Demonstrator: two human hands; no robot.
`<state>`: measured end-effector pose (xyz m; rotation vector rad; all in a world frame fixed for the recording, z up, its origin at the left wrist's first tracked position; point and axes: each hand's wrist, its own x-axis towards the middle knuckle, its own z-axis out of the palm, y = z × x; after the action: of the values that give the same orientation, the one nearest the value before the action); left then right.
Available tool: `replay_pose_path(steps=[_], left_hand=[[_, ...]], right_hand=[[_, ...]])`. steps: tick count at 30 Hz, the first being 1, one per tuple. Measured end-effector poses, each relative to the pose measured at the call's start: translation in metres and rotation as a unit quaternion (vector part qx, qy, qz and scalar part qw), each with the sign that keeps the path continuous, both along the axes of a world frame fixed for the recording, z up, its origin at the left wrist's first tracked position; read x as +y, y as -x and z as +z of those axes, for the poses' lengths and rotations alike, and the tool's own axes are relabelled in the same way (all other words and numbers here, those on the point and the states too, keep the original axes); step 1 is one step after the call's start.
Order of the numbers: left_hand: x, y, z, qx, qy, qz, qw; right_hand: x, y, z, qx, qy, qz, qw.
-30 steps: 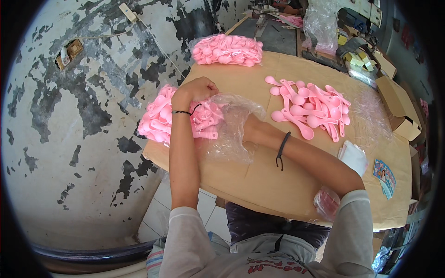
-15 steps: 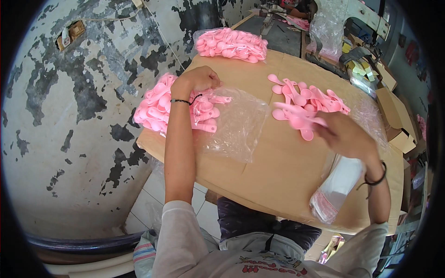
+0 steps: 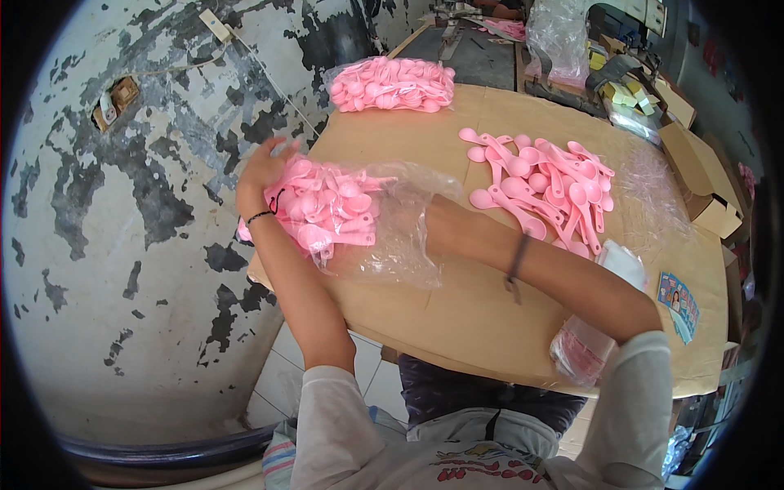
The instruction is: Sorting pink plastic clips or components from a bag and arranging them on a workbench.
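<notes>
A clear plastic bag [image 3: 408, 255] lies on its side at the table's left, its closed end packed with pink plastic measuring spoons [image 3: 339, 200]. My left hand [image 3: 263, 173] rests against the packed end, fingers apart. From the right, my right hand [image 3: 438, 222] reaches into the bag's mouth; the film and blur hide its fingers, and I cannot tell whether it holds spoons. To the right of the bag lies a loose pile of the same pink spoons [image 3: 559, 184], their handles pointing various ways.
A full bag of pink spoons [image 3: 394, 85] sits at the table's far edge. Near my right forearm lie a stack of clear bags [image 3: 584, 351] and a printed card [image 3: 679, 306]. Crumpled film [image 3: 653, 196] and an open cardboard box [image 3: 704, 184] are at the right; a peeling wall [image 3: 131, 245] borders the left.
My right hand has moved left from the loose pile, where it held pink spoons, into the bag's mouth. My left hand has shifted left to the bag's packed end. The printed card is now uncovered.
</notes>
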<state>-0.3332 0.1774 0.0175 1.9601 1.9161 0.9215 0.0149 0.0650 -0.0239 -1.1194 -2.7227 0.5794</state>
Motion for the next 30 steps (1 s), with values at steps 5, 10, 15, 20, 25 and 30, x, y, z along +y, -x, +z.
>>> replay_pose_path(steps=[5,10,15,20,25,30], left_hand=[[0.029,-0.102,0.012,-0.114,0.156,-0.037,0.98],[0.004,-0.009,-0.004,-0.127,0.165,0.0,0.978],[0.018,-0.027,-0.002,-0.106,0.16,-0.027,0.981],[0.014,-0.022,-0.006,-0.092,0.161,-0.022,0.982],[0.018,-0.027,-0.007,-0.076,0.16,-0.025,0.984],[0.022,-0.006,-0.018,-0.1,0.141,-0.029,0.984]], right_hand=[[0.135,-0.035,-0.153,0.111,-0.375,-0.038,0.919],[0.0,-0.002,0.02,0.115,-0.032,-0.011,0.993],[0.008,-0.042,0.007,0.067,-0.038,0.026,0.997],[-0.05,-0.07,0.049,0.001,-0.039,-0.123,0.992],[-0.084,-0.118,0.072,0.044,-0.122,-0.123,0.984],[-0.1,-0.16,0.112,0.03,-0.11,-0.179,0.977]])
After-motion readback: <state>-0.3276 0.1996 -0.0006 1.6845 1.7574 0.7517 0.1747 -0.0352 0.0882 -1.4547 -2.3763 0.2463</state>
